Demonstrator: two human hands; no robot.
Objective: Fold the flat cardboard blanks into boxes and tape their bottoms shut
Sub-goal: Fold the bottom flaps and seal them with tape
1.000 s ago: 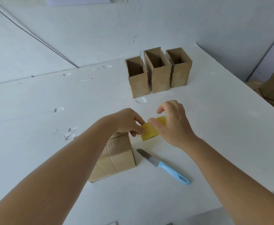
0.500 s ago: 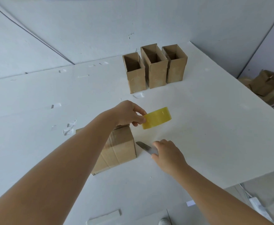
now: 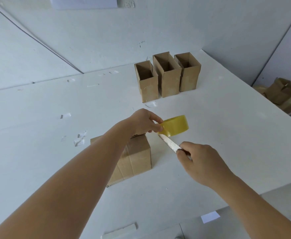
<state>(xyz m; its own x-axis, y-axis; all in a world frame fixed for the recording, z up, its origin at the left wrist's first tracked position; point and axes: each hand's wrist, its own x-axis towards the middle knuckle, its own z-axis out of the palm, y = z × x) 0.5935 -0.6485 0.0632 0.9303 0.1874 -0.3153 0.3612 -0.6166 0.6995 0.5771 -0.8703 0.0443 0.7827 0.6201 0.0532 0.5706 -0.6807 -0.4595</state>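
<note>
A cardboard box (image 3: pixel 134 159) stands on the white table (image 3: pixel 219 128), partly hidden by my left forearm. My left hand (image 3: pixel 144 122) is above it, pinching a yellow roll of tape (image 3: pixel 175 125) held just over the box's right side. My right hand (image 3: pixel 204 163) grips a knife (image 3: pixel 169 144) by its handle, which the hand hides. The blade points up and left, and its tip reaches the underside of the tape roll. Three open folded boxes (image 3: pixel 167 78) stand in a row at the back of the table.
Scraps of tape (image 3: pixel 80 140) stick to the table at the left. The table's right edge runs diagonally past my right arm. More cardboard (image 3: pixel 281 92) lies on the floor at the far right. A white wall stands behind the table.
My right hand let go of the tape roll, dropped to the table, picked up the knife and brought the blade up to the tape. My left hand kept the roll.
</note>
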